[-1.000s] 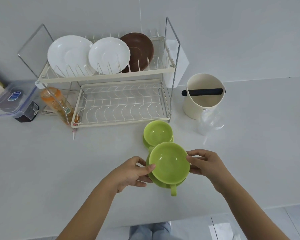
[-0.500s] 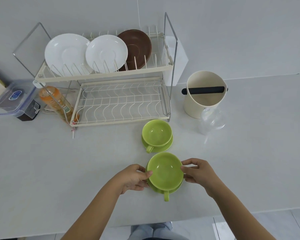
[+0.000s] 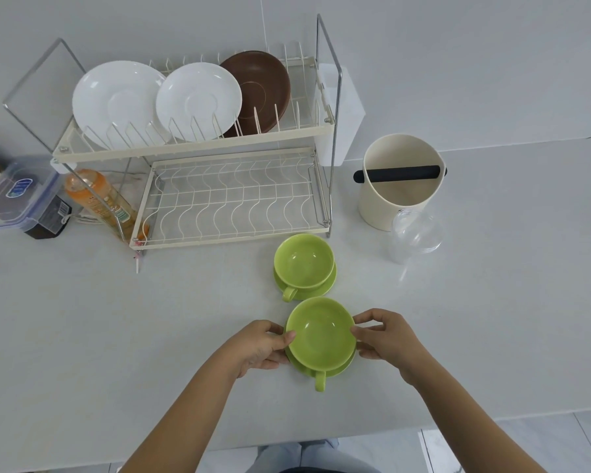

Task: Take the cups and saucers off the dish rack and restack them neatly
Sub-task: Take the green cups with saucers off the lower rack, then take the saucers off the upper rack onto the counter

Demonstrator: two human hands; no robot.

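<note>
A green cup (image 3: 321, 331) sits on a green saucer (image 3: 338, 369) near the counter's front edge, its handle pointing toward me. My left hand (image 3: 258, 343) grips the set's left side and my right hand (image 3: 384, 336) grips its right side. Just behind stands a second green cup (image 3: 303, 260) on its own green saucer (image 3: 328, 283). On the upper tier of the two-tier dish rack (image 3: 191, 148) stand two white saucers (image 3: 116, 104) (image 3: 198, 100) and a brown saucer (image 3: 260, 90). The lower tier holds nothing.
A cream tub with a black bar (image 3: 401, 180) and a clear plastic jar (image 3: 415, 235) stand right of the rack. An orange bottle (image 3: 99, 199) and a clear lidded box (image 3: 16, 196) lie left of it. The counter's front edge runs just below my forearms.
The near cup and saucer came down from slightly raised to resting on the counter, in front of the other set. Both hands stay on its sides.
</note>
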